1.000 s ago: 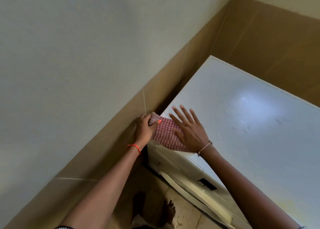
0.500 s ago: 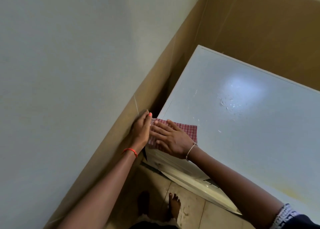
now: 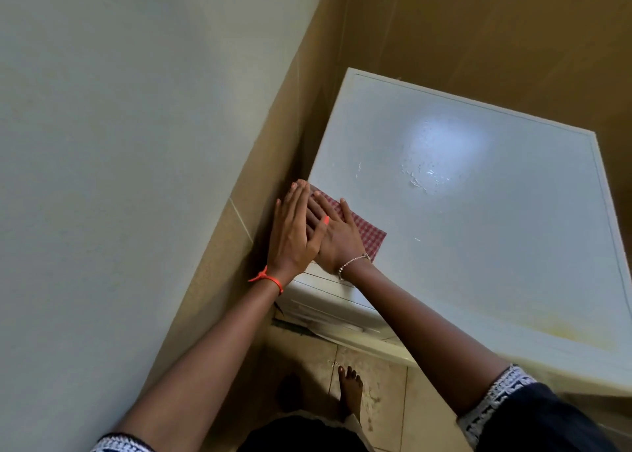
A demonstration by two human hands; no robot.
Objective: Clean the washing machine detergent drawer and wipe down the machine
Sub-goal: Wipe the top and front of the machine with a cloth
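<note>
We see one white washing machine (image 3: 478, 229) in a corner of tan-panelled walls (image 3: 236, 239), over a tiled floor (image 3: 376, 376). Its top is wet with droplets (image 3: 420, 174). One red-checked cloth (image 3: 371, 234) lies at its near-left corner. Both our hands are flat, fingers straight: the right hand (image 3: 338, 239) presses the cloth, and the left hand (image 3: 294, 232) overlaps the right.

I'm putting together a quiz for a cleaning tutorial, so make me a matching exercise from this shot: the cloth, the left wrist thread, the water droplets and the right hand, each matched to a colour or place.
Things:
1 cloth
2 left wrist thread
3 water droplets
4 right hand

Matches:
A orange
B in the bright reflection on the machine top
C red and white checks
D flat on the cloth, partly under the left hand

Pairs: 1-C, 2-A, 3-B, 4-D
</note>
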